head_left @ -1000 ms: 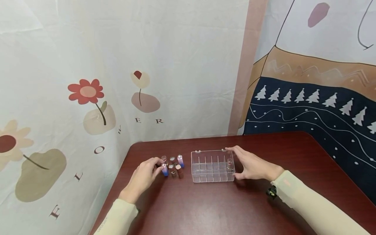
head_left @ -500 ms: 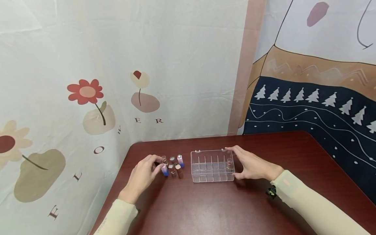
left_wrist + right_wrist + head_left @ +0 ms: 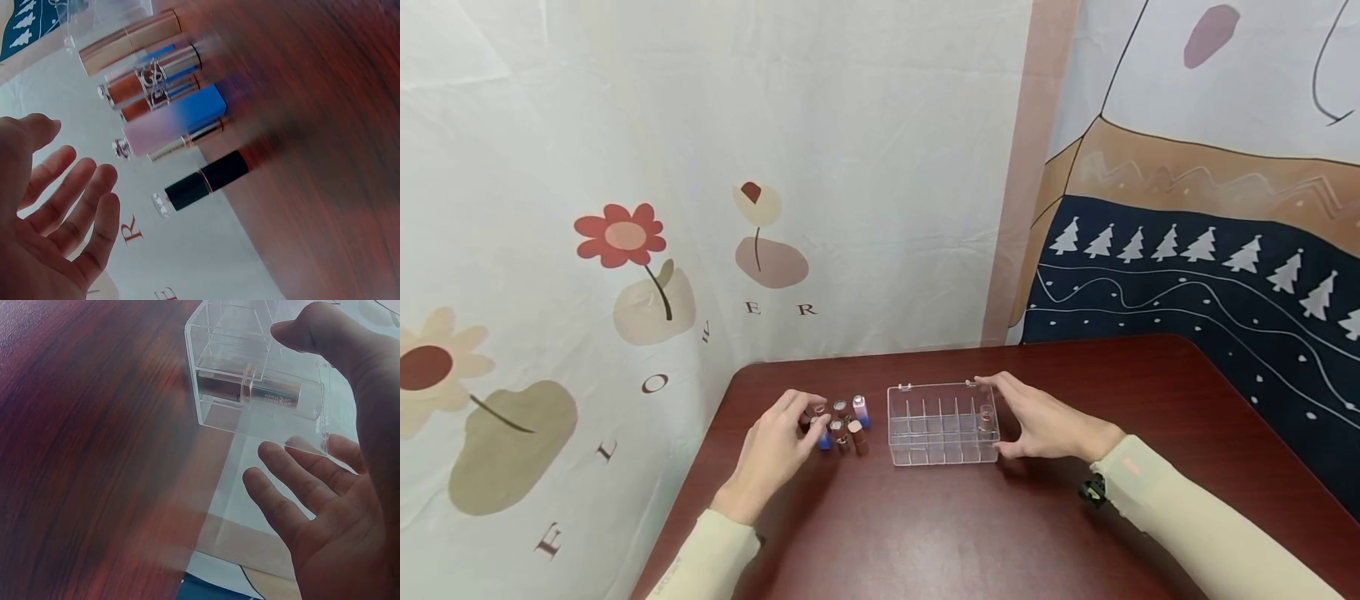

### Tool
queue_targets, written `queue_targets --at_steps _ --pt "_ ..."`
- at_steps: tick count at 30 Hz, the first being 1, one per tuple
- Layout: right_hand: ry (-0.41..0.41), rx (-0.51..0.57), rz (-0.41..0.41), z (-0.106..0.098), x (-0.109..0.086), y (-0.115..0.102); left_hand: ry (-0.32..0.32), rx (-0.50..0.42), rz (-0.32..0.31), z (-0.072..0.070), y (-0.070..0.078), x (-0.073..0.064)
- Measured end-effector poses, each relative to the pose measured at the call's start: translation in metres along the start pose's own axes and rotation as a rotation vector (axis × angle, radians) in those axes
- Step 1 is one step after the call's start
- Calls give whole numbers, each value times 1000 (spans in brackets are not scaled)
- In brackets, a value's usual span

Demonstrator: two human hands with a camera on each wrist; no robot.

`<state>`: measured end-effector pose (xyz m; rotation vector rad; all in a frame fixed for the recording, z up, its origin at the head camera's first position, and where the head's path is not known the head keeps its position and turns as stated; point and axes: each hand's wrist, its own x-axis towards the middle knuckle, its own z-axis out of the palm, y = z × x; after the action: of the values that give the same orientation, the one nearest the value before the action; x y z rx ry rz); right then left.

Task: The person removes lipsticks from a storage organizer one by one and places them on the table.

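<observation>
My left hand [image 3: 772, 450] hovers at the left side of a cluster of upright lipsticks, fingers spread and relaxed with nothing between them. Nearest to it in the left wrist view are a pink-to-blue tube [image 3: 175, 120] and a black lipstick [image 3: 206, 181] with a clear tip. Behind these stand a slim gold tube [image 3: 185, 141], an orange-brown lip gloss [image 3: 127, 90] and a rose-gold tube [image 3: 130, 42]. With thumb at the front and index finger at the back, my right hand [image 3: 1048, 423] holds the right end of a clear divided box [image 3: 943, 427]. One lipstick [image 3: 275, 397] stands in its right end compartment.
The dark red wooden table [image 3: 940, 533] carries everything. A printed white curtain [image 3: 880, 167] hangs along the back and left edges, and a navy tree-patterned cloth [image 3: 1180, 300] hangs at the right.
My left hand has shifted slightly right, its fingers now overlapping the pink-to-blue tube and the lipstick behind it in the head view. Right hand and box have stayed in place.
</observation>
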<state>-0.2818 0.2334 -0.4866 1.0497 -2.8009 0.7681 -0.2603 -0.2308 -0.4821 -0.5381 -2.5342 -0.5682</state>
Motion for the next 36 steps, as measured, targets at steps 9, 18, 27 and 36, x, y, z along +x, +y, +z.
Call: queue_targets --at_steps 9,18,27,36 --pt "-15 12 11 1 2 1 60 -17 122 8 16 1" --pt "-28 25 37 2 3 -1 62 -10 203 21 34 8" --pt "-20 17 30 0 2 0 7 -12 246 31 59 20" --pt "-17 25 25 1 0 1 -47 -23 289 43 86 30"
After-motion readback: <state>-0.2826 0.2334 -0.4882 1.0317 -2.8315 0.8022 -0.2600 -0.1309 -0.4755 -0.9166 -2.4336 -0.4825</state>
